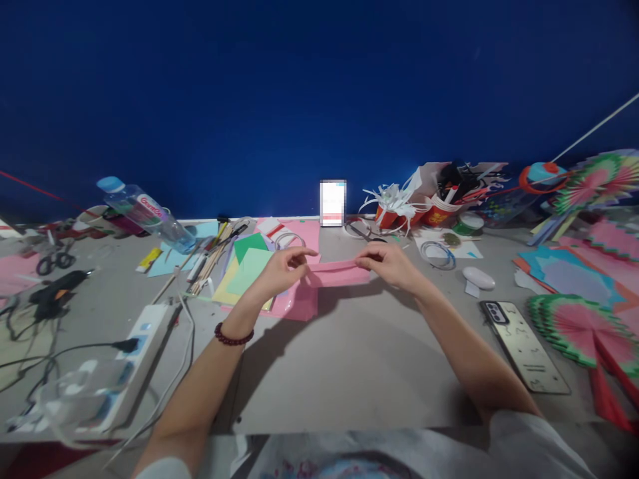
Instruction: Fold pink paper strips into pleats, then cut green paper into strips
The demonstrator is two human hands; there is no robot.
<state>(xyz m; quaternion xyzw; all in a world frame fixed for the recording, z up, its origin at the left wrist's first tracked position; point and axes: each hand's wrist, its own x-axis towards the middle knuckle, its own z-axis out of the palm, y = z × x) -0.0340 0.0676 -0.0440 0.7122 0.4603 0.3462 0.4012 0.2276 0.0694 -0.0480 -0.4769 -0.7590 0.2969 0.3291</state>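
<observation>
A narrow strip of pink paper [339, 273] with a crease along its length is stretched between my two hands, above the grey tabletop. My left hand [285, 269] pinches its left end between thumb and fingers. At the strip's upper right, my right hand [389, 263] grips the edge between thumb and forefinger. Under and beside my left hand lie sheets of coloured paper, among them light green paper [249, 271] and dark green paper [251, 247]. A pink sheet [302, 307] with a glossy look shows just below the left hand.
A power strip [142, 362] with cables, a hot glue gun [57, 293] and a plastic bottle [150, 211] are at left. At right are a phone [524, 346], a folded paper fan [574, 326] and paper cups [439, 211]. A lit screen [333, 203] stands at the back.
</observation>
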